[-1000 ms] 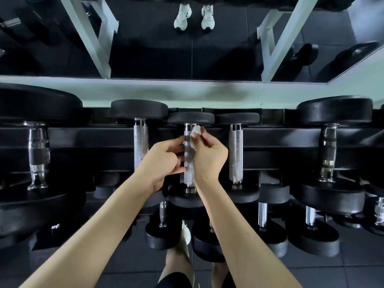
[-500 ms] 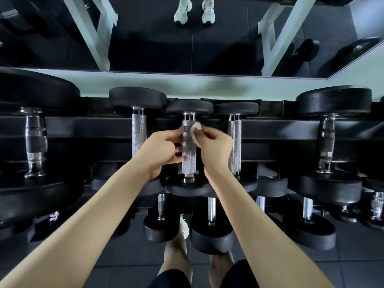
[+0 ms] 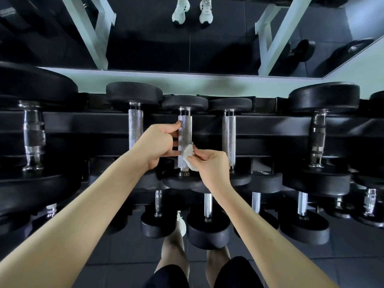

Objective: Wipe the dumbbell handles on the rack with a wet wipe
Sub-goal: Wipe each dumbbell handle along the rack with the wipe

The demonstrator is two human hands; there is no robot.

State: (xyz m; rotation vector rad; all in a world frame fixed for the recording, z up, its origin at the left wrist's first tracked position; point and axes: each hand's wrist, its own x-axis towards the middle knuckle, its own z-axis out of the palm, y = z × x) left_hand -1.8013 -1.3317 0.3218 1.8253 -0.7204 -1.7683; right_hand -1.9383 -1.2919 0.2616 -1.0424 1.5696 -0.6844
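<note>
The handle [image 3: 184,140] being cleaned belonged to the middle small dumbbell on the upper row of the rack [image 3: 268,121], and its long axis ran away from the person, from the near black head toward the far one. The left hand [image 3: 159,145] was closed around the left side of this handle, with the thumb at the upper part and the fingers near the lower part, so it steadied the bar. The right hand [image 3: 209,163] was closed in a pinch on the crumpled white wet wipe [image 3: 188,155], and the wipe was pressed against the right side of the handle, at its lower, nearer part. The wipe therefore lay just to the left of the right hand and touched the metal. In my judgement the coming stroke would run along this long axis, toward the far end, because the upper part of the handle was bare above the wipe. The right hand was the one placed for that stroke. The next handle [image 3: 228,140] stood just beside it on the right, parallel and untouched. A small pale marking showed on one lower dumbbell head [image 3: 267,181], but I could not read it
</note>
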